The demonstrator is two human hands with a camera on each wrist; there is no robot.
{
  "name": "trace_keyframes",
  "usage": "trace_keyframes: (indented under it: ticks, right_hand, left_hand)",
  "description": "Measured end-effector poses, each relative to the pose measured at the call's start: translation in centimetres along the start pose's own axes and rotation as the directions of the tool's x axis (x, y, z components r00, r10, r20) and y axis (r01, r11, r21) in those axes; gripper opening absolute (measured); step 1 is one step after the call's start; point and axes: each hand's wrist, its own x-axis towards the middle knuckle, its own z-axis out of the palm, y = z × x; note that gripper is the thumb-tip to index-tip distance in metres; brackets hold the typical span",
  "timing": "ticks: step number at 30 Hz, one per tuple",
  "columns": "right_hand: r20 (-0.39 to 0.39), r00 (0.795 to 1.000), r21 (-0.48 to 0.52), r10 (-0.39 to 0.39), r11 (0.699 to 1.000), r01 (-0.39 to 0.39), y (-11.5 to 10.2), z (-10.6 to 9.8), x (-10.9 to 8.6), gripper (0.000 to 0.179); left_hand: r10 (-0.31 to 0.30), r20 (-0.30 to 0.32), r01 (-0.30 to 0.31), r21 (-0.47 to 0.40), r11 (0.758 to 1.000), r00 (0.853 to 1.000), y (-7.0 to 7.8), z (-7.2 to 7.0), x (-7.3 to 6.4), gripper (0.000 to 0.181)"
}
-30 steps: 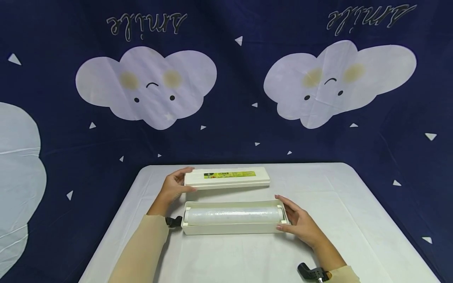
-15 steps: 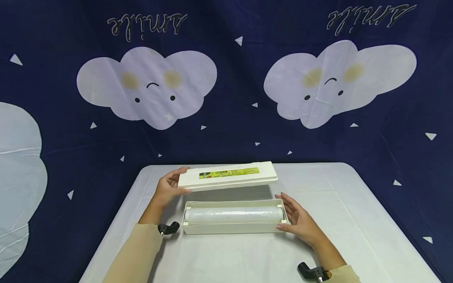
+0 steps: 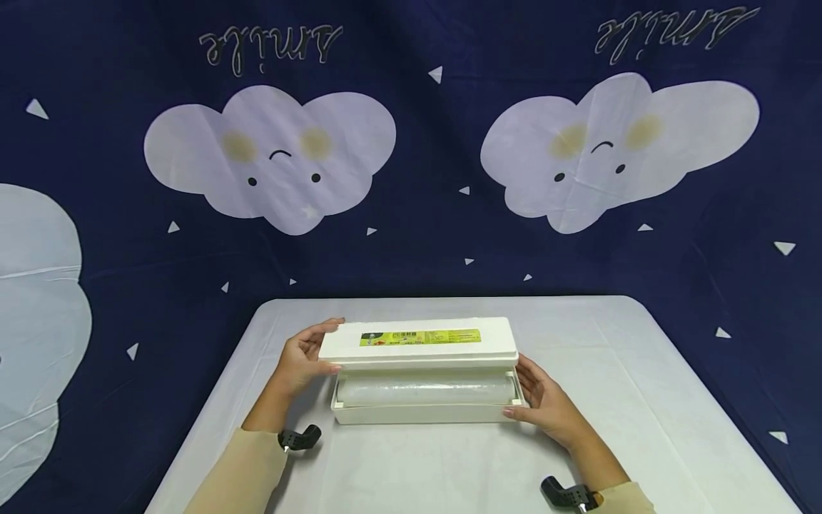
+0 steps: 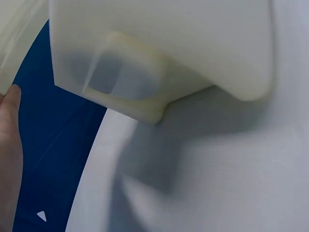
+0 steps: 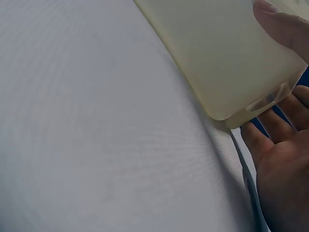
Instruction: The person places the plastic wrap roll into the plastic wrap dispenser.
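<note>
My left hand (image 3: 302,360) grips the left end of a long white lid (image 3: 417,354) with a green-yellow label. The lid is held over the back part of a white cling film box (image 3: 420,414), covering its rear edge. Inside the box lies a roll of cling film (image 3: 424,390), its front side showing. At the box's right end, my right hand (image 3: 546,403) holds on with the thumb on the front wall and the fingers behind. In the right wrist view, that thumb (image 5: 280,26) presses the box wall. The left wrist view shows the box's slotted end (image 4: 159,108) close up.
A white cloth covers the table (image 3: 411,471). Behind it hangs a dark blue curtain (image 3: 437,235) with cloud prints. A black wrist camera mount (image 3: 300,437) sits by the left wrist, and another mount (image 3: 568,494) by the right wrist.
The left hand has drawn the lid away from behind the box, raised and tilted it, then brought it forward and level over the box's rear. The right hand has stayed on the box.
</note>
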Motion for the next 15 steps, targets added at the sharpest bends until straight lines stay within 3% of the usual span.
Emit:
trace_keyframes:
  ticks: [15]
  right_hand:
    - [0.027,0.999,0.029,-0.030,0.999,0.029,0.2,-0.2,0.2,0.112]
  left_hand:
    - [-0.024,0.038,0.024,0.007,1.000,0.999,-0.3,0.2,-2.7,0.078]
